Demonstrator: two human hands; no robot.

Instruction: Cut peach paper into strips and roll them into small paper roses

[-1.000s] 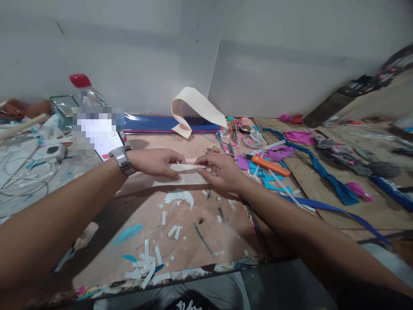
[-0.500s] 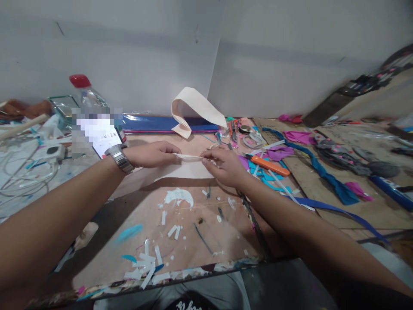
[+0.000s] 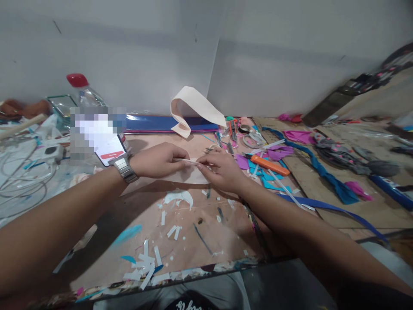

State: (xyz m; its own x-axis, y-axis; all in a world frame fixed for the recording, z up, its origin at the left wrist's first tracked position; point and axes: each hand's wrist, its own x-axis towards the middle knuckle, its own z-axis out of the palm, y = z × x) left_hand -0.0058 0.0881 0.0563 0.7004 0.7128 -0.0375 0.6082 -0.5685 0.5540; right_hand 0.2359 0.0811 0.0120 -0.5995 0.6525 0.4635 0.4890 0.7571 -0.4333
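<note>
My left hand (image 3: 159, 160), with a metal watch (image 3: 124, 167) on the wrist, pinches one end of a thin pale paper strip (image 3: 190, 161). My right hand (image 3: 219, 168) pinches the other end, fingertips almost meeting the left ones. A pale sheet of paper (image 3: 190, 175) lies flat on the wooden board (image 3: 180, 232) right under both hands.
A curled cream paper band (image 3: 193, 108) stands behind the hands. An orange cutter (image 3: 270, 165), scissors and coloured paper scraps (image 3: 274, 178) lie to the right. A red-capped bottle (image 3: 84, 92), a phone and white cables (image 3: 22, 172) sit left. White paper bits litter the near board edge.
The strip has been lifted off the sheet, and my hands have drawn closer together, so less of it shows between them. The view has shifted slightly.
</note>
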